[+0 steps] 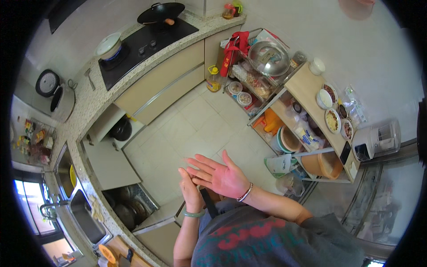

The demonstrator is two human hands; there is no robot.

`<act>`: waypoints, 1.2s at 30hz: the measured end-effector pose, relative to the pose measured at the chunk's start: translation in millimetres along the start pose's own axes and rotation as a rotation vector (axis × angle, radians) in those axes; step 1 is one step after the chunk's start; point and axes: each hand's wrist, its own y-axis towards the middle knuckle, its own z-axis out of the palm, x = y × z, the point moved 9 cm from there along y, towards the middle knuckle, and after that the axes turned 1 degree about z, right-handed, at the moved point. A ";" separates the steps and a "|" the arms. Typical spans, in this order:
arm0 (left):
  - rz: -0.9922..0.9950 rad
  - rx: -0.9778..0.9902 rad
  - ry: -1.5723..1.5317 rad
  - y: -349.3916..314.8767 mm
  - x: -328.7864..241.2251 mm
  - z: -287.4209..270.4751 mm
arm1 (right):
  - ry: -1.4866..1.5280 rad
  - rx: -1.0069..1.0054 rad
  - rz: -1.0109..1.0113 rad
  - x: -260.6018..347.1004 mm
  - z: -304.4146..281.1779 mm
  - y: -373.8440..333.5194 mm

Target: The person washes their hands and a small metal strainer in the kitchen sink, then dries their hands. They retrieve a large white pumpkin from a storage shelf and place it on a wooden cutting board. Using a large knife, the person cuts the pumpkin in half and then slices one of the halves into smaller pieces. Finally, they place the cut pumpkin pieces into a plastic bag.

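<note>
My right hand (224, 178) is held palm up over the floor, fingers stretched out and slightly spread, with nothing on the palm. A silver bangle (245, 192) circles that wrist. Close beside it, my left hand (191, 196) is seen edge-on with its fingers pointing up, touching or nearly touching the right fingers. Part of the left fingers is hidden, and no object shows in them. The left wrist wears a pale green bangle (194, 214). A dark strap-like strip (208, 202) shows between the forearms, in front of my grey shirt (262, 240).
Counter (95, 100) curves along the left, with sinks (86, 218), a rice cooker (62, 102), a pot (109, 46) and a wok (160, 13). Below, a cabinet door (109, 162) and drawer (126, 207) stand out. At right, a shelf unit (307, 84) carries several bowls and a white appliance (376, 140).
</note>
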 end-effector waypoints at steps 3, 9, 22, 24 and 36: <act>-0.103 0.065 -0.054 41.9 13.9 30.2 | 0.050 -0.092 -0.033 40.3 -38.3 12.2; -0.174 0.335 0.066 138.6 24.1 106.3 | 0.057 0.087 0.004 110.4 -109.4 95.7; -0.245 0.516 0.107 361.0 10.6 263.1 | -0.180 -0.492 -0.185 374.7 -122.3 187.9; -0.248 0.489 0.134 383.5 16.2 273.5 | -0.204 -0.522 -0.188 403.5 -130.9 196.9; -0.333 0.386 0.113 506.0 41.7 359.1 | -0.583 -0.659 -0.311 689.2 -151.2 303.3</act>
